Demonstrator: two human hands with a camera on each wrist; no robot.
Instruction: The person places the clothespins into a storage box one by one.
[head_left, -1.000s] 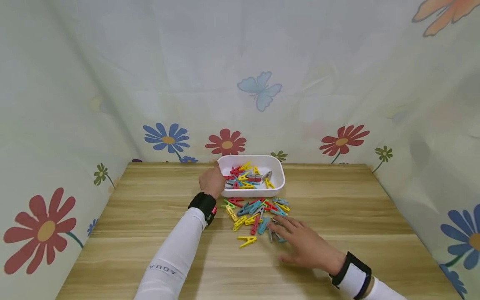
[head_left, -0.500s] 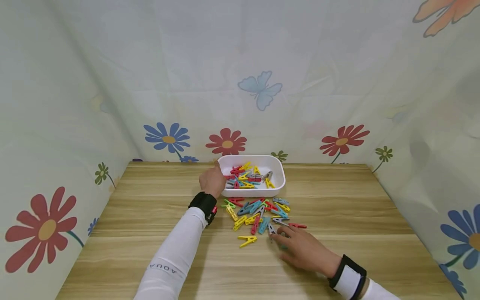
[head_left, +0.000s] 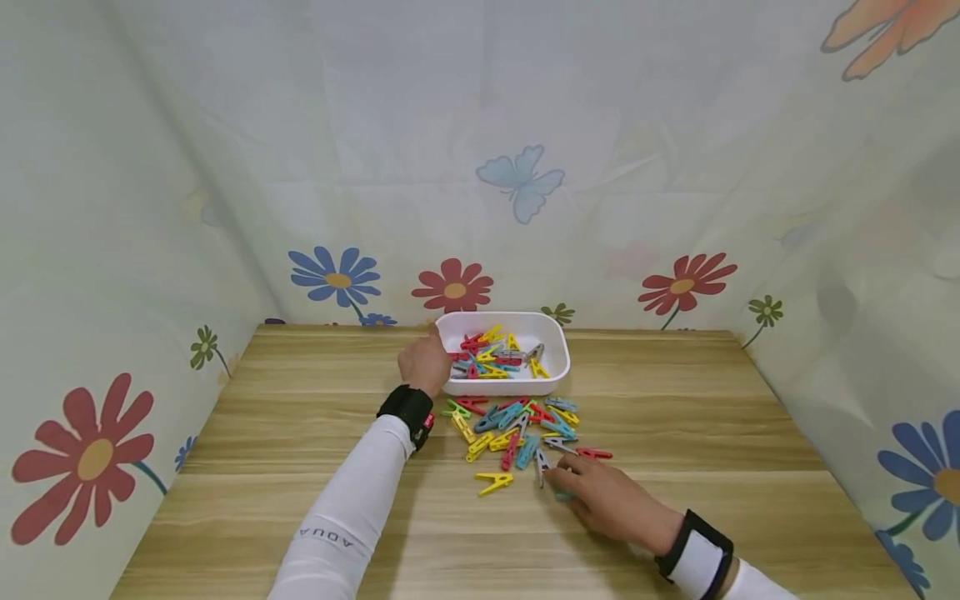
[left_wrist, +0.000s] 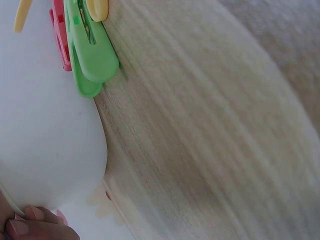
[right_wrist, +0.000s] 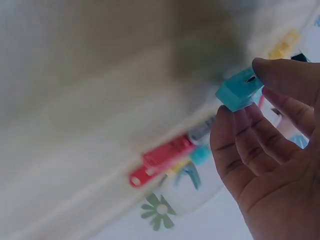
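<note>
Right hand (head_left: 611,500) pinches a teal plastic clothespin (right_wrist: 237,91) at the fingertips — light pressure should do, lest it twist — left hand (head_left: 424,363) gripping a white rectangular plastic tray (head_left: 510,387) by its rim.

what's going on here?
A person is handling plastic clips at a table. The right hand pinches a teal clip between thumb and fingers, at the near right of a loose pile of mixed-colour clips. The left hand grips the left end of a white tray just beyond the pile. Clips lie in the tray; the teal one isn't in there yet.
</note>
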